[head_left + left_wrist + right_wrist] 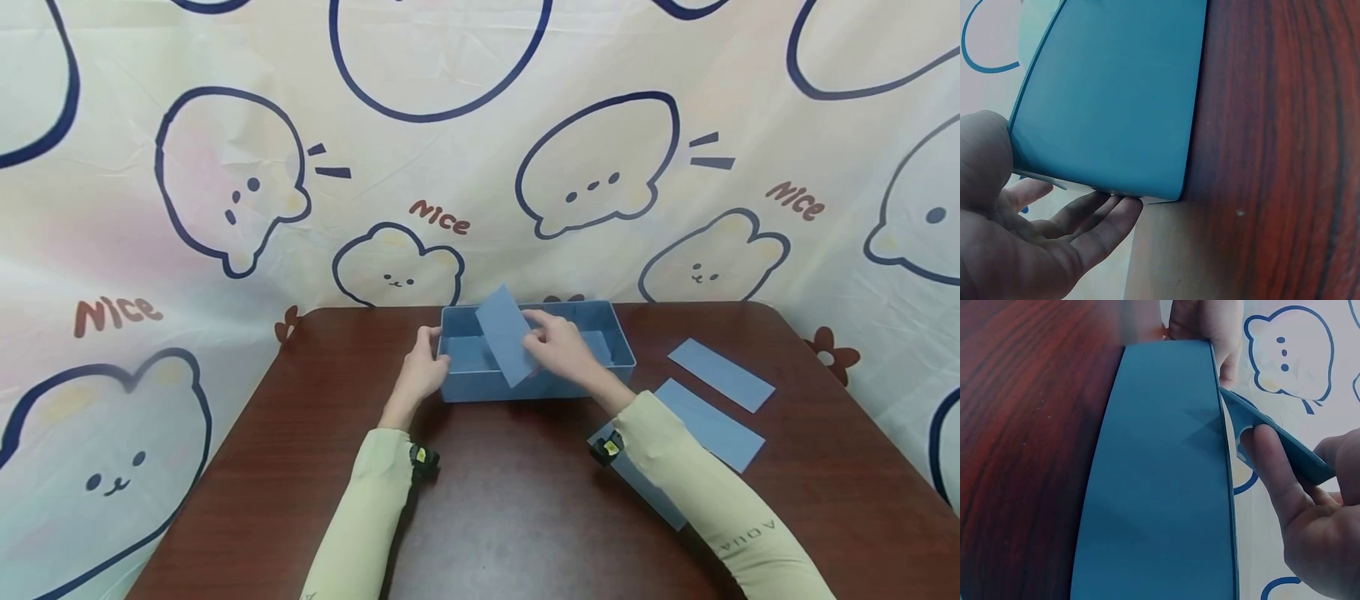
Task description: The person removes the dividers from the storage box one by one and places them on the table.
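Observation:
A long blue open-topped box (480,388) stands near the table's far edge. My left hand (422,372) holds the box's left end; in the left wrist view the fingers (1107,231) lie along the end wall and the thumb is at the rim. Above the open top, my right hand (562,346) pinches a flat blue panel (501,329), tilted across the box. In the right wrist view, thumb and fingers sit on opposite faces of that panel (1297,453), and its far end is close to the rim. Whether it touches the rim I cannot tell.
Two more flat blue panels, a narrow one (722,375) and a wider one (712,427), lie on the brown table (495,517) at the right. A third panel (651,487) lies partly under the right forearm. A patterned curtain (487,167) hangs behind the table.

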Motion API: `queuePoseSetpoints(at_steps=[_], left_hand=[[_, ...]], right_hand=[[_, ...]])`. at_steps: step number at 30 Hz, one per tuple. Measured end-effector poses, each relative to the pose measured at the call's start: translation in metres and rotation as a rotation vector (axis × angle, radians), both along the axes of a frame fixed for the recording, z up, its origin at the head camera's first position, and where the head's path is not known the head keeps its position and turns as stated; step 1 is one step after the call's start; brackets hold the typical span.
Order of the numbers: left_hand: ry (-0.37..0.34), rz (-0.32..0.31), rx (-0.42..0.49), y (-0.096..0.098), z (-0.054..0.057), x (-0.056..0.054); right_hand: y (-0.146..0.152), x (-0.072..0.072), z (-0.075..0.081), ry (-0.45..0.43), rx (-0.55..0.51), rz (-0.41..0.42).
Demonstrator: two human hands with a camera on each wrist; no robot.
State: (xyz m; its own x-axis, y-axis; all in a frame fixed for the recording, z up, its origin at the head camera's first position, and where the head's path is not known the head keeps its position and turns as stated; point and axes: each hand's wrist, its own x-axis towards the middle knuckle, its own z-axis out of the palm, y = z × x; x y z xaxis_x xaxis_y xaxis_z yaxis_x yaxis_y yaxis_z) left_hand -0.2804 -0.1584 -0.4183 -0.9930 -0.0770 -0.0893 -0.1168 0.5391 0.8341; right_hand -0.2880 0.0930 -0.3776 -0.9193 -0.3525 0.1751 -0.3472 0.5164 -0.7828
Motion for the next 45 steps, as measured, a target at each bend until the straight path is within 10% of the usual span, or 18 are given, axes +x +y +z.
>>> queuePoseSetpoints(at_steps=[45], left_hand=[[0.010,0.003,-0.009,0.000,-0.001,-0.002]], right_hand=[[0.040,0.062,-0.011,0.092,0.101,0.112]])
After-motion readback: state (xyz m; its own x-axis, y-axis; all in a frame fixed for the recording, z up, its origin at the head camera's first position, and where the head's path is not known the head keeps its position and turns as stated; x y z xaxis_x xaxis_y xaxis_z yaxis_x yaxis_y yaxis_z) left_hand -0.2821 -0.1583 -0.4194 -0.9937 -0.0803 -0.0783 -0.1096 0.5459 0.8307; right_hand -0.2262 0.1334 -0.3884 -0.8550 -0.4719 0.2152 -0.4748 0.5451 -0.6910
